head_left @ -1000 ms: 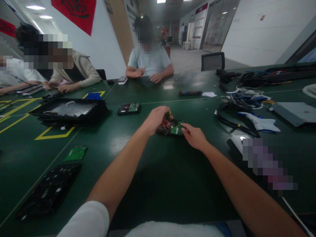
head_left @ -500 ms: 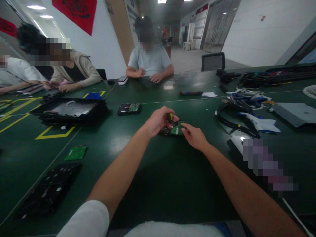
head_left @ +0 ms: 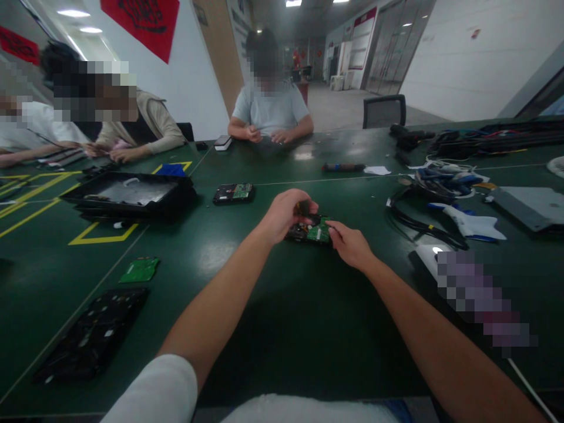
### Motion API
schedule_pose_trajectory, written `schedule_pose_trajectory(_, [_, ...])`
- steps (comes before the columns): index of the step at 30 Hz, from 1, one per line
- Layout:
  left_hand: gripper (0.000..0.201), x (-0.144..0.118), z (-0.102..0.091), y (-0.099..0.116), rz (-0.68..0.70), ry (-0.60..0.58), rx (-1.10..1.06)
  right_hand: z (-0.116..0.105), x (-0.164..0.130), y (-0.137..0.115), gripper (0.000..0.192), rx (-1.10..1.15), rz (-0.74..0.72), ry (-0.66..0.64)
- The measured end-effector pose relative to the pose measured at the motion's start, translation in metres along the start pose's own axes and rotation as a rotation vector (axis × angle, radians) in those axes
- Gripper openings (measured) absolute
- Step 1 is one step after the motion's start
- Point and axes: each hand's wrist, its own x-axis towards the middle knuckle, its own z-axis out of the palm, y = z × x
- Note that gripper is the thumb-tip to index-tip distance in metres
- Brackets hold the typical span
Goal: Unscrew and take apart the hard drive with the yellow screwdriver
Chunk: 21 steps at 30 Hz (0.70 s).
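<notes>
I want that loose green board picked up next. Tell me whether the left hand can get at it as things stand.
Probably yes. The loose green board lies flat on bare table with nothing on it or between. But the left hand grips a dark tool over the hard drive, so its fingers are occupied.

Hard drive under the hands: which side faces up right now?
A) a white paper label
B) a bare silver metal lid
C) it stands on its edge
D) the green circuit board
D: the hard drive lies flat on the green table with its green circuit board up, the left hand closed around a dark tool handle over it and the right hand at its right edge.
</notes>
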Motion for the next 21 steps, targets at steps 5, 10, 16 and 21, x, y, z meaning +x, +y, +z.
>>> schedule_pose_trajectory(5, [0.023,-0.0012,0.0010,0.0027,0.066,0.036,0.108,0.0004,0.0005,0.0002,0.047,0.002,0.000,0.000])
schedule_pose_trajectory(10, [0.022,-0.0019,0.0026,0.0028,-0.081,-0.018,-0.090,0.0007,0.0012,-0.0001,0.048,-0.002,0.008,0.010])
schedule_pose_trajectory(16, [0.023,-0.0005,0.0018,0.0005,-0.031,-0.052,-0.051,0.0006,0.0001,-0.0008,0.047,0.012,0.014,0.014])
schedule_pose_trajectory(21, [0.024,-0.0016,0.0022,0.0014,0.020,-0.061,-0.012,0.0000,-0.0006,-0.0026,0.046,0.027,0.002,0.021])
